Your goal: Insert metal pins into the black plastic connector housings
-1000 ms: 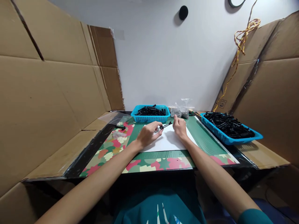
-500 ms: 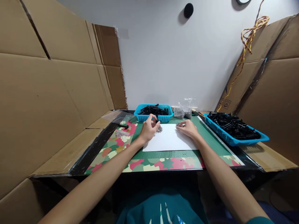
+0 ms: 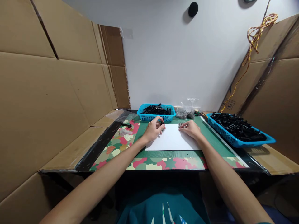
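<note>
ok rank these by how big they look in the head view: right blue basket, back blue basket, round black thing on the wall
1. Right blue basket
2. Back blue basket
3. Round black thing

And here both arms reached forward, the left forearm slanting up from the lower left, the right forearm from the lower right, both bare! The left hand curled inward, index finger arched high, thumb opposite it in a closed grip. Across from it came the right hand, lower and flatter, back of the hand up, its fingers angled down and in toward the left, tips bunched close to the thumb; how tightly they met was too small to tell. The hands faced each other, near but apart, wrists roughly level.
</note>
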`<act>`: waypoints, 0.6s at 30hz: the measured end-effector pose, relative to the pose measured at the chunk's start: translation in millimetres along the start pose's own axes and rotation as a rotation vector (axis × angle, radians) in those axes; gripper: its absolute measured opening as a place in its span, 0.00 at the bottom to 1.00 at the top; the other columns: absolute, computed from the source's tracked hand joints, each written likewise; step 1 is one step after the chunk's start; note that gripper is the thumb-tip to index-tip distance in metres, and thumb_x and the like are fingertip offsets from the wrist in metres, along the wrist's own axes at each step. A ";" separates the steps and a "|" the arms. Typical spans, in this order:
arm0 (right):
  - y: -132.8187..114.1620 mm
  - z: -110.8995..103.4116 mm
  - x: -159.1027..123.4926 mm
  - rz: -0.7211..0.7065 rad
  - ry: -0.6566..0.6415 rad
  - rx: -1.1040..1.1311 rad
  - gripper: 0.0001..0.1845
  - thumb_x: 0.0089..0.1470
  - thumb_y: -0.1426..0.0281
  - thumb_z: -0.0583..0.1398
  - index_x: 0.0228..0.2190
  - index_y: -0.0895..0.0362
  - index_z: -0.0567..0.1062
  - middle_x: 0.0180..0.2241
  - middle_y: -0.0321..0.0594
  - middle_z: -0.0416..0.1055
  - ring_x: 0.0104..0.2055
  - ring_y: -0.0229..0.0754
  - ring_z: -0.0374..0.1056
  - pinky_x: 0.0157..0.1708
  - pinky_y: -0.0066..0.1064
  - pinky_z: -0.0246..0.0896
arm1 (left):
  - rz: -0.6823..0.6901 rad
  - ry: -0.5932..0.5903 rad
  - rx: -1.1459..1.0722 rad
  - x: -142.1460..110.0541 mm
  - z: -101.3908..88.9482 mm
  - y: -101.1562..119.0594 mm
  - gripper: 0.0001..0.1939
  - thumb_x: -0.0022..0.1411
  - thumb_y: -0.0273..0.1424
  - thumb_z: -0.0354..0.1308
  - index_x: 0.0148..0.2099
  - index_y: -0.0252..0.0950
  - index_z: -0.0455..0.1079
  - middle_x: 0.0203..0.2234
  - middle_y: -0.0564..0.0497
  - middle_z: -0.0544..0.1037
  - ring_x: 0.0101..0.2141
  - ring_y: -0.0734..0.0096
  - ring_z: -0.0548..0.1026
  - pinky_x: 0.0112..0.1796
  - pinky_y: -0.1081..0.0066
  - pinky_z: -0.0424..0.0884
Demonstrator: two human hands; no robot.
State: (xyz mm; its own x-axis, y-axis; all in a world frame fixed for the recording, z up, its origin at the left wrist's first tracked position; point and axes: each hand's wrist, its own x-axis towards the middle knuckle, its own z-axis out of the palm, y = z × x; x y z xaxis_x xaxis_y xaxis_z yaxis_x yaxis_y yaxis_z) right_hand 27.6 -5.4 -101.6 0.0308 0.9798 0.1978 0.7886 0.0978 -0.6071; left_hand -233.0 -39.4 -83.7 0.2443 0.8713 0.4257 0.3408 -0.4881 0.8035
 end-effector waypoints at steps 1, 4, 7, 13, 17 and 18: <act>-0.2 -0.1 -0.1 -0.021 -0.005 0.004 0.08 0.49 0.62 0.72 0.33 0.49 0.88 0.39 0.40 0.85 0.45 0.51 0.78 0.37 0.33 0.60 | -0.003 -0.008 -0.007 -0.4 0.0 0.5 0.15 0.67 0.42 0.60 0.47 0.39 0.63 0.33 0.49 0.83 0.23 0.72 0.77 0.18 0.78 0.68; -2.1 -0.3 -0.9 -0.069 -0.032 -0.021 0.07 0.50 0.63 0.71 0.34 0.49 0.88 0.40 0.38 0.85 0.46 0.50 0.78 0.37 0.32 0.60 | -0.019 -0.032 -0.025 -1.1 0.2 1.5 0.17 0.67 0.44 0.60 0.51 0.39 0.66 0.34 0.49 0.83 0.23 0.72 0.77 0.17 0.78 0.70; -5.3 2.0 -1.9 -0.106 -0.064 -0.073 0.07 0.54 0.62 0.70 0.35 0.48 0.88 0.41 0.38 0.85 0.46 0.49 0.77 0.37 0.31 0.59 | -0.020 -0.052 -0.039 -1.1 1.1 1.2 0.20 0.68 0.45 0.60 0.55 0.39 0.68 0.35 0.48 0.82 0.22 0.73 0.76 0.17 0.78 0.70; -11.4 6.0 -3.5 -0.155 -0.118 -0.063 0.11 0.60 0.59 0.65 0.37 0.46 0.88 0.40 0.36 0.85 0.44 0.47 0.77 0.34 0.31 0.56 | 0.011 -0.062 -0.022 -0.6 2.8 -1.8 0.18 0.69 0.44 0.59 0.54 0.40 0.63 0.35 0.50 0.83 0.22 0.74 0.75 0.19 0.77 0.71; -14.7 1.0 -5.9 -0.120 -0.117 -0.054 0.12 0.57 0.59 0.65 0.36 0.48 0.88 0.37 0.37 0.83 0.42 0.47 0.75 0.34 0.31 0.54 | 0.049 -0.071 0.027 -0.9 1.7 -1.4 0.14 0.70 0.42 0.59 0.51 0.40 0.64 0.33 0.51 0.82 0.22 0.75 0.75 0.25 0.74 0.74; -14.9 0.2 -6.3 -0.112 -0.118 -0.052 0.11 0.55 0.58 0.67 0.35 0.49 0.88 0.35 0.37 0.83 0.41 0.46 0.75 0.34 0.31 0.53 | 0.051 -0.073 0.034 -1.0 1.5 -1.1 0.14 0.70 0.42 0.59 0.50 0.40 0.65 0.33 0.52 0.82 0.22 0.75 0.74 0.25 0.74 0.74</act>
State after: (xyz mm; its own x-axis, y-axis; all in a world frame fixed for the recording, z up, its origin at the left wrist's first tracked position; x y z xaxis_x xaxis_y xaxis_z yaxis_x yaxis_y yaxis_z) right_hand 15.5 -13.0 -94.0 -0.1289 0.9772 0.1685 0.8141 0.2014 -0.5447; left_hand -232.3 -39.8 -85.7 0.3275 0.8396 0.4334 0.3568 -0.5346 0.7661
